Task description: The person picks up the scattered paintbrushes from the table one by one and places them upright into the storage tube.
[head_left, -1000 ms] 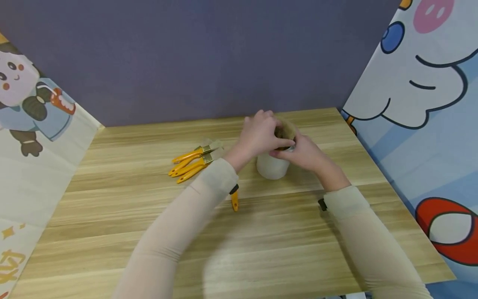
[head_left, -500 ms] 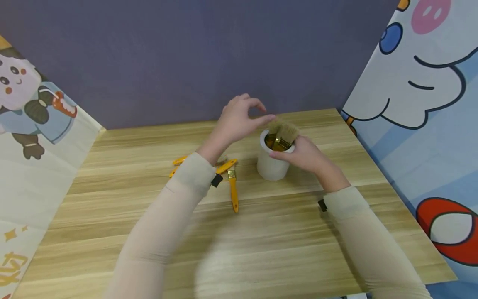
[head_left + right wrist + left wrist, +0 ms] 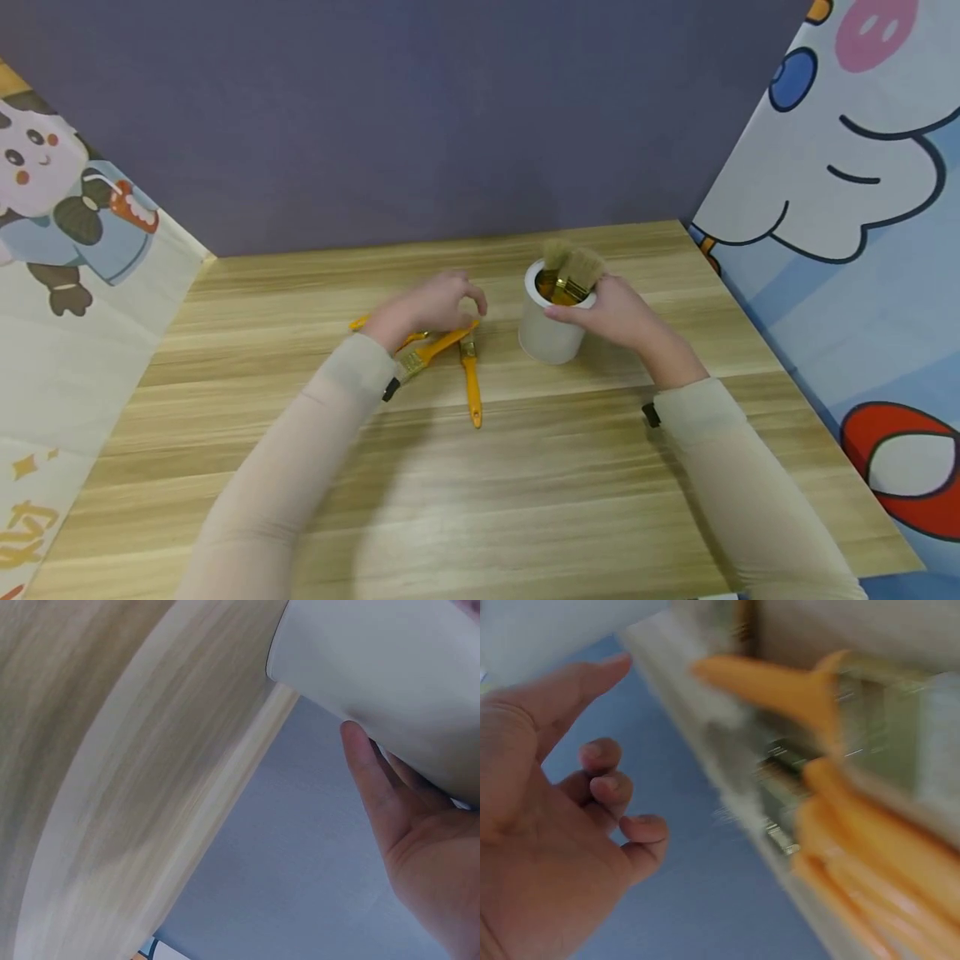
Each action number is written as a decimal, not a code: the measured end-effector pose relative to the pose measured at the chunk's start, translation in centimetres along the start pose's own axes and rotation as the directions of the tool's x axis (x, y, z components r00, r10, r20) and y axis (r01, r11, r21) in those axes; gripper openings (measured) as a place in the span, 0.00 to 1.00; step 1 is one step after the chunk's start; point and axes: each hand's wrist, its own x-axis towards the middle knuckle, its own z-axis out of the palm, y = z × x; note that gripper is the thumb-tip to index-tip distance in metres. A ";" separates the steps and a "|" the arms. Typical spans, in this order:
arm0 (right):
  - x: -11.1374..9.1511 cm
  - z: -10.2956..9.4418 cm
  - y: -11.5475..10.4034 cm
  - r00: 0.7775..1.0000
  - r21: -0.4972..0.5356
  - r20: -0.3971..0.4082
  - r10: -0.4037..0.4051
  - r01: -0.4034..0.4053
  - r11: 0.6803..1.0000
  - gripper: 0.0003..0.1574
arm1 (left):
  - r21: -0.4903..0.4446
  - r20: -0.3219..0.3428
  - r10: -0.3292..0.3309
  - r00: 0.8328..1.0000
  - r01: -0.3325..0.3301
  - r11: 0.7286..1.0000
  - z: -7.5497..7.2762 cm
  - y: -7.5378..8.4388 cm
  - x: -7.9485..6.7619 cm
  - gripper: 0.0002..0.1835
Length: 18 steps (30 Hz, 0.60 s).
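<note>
Yellow-handled brushes (image 3: 420, 346) lie loose on the wooden bench (image 3: 525, 500), and the left hand (image 3: 427, 307) has come down onto them from above the white cup (image 3: 551, 329), where it hovered half a second ago. A second ago both hands were together at the cup's mouth; now they are apart. That reads as one brush delivered and the hand going back for another. In the left wrist view its fingers (image 3: 607, 787) curl loosely with nothing between them, the brushes (image 3: 855, 847) close ahead, so no grip has been taken yet.

The right hand (image 3: 611, 312) stays wrapped around the cup's side near the rim, thumb against the wall (image 3: 390, 682), steadying it. Brushes in the cup (image 3: 573, 271) stand bristles up, crowding its mouth.

One more brush (image 3: 470, 379) lies apart from the pile, handle pointing toward the person, just beside the left wrist. Cartoon panels (image 3: 847, 167) and a purple backdrop (image 3: 412, 108) fence the bench. Nothing stands between pile and cup; only the bristles already filling the opening leave less room.
</note>
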 end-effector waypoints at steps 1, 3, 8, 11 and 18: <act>0.0 0.0 -0.1 1.000 -0.001 0.001 -0.003 0.003 1.000 0.60 | 0.012 0.029 0.005 1.000 -0.005 1.000 0.5 -0.3 0.0 0.12; 0.1 -0.1 -0.1 1.000 0.000 0.001 -0.011 0.011 1.000 0.60 | 0.020 0.081 0.001 0.997 -0.002 1.000 1.3 -0.7 -0.2 0.12; 0.2 -0.1 -0.1 1.000 0.004 0.002 -0.016 0.016 1.000 0.60 | 0.065 0.139 -0.073 0.988 0.064 0.996 2.3 -1.4 -0.7 0.13; 0.2 -0.1 0.1 1.000 0.004 0.006 -0.005 0.005 1.000 0.61 | 0.119 0.097 -0.092 0.991 0.080 0.990 2.5 -1.8 -0.9 0.17; 0.2 0.0 0.2 1.000 -0.001 0.009 0.018 -0.018 1.000 0.63 | 0.221 -0.003 -0.148 0.989 0.145 0.964 3.3 -2.3 -1.2 0.28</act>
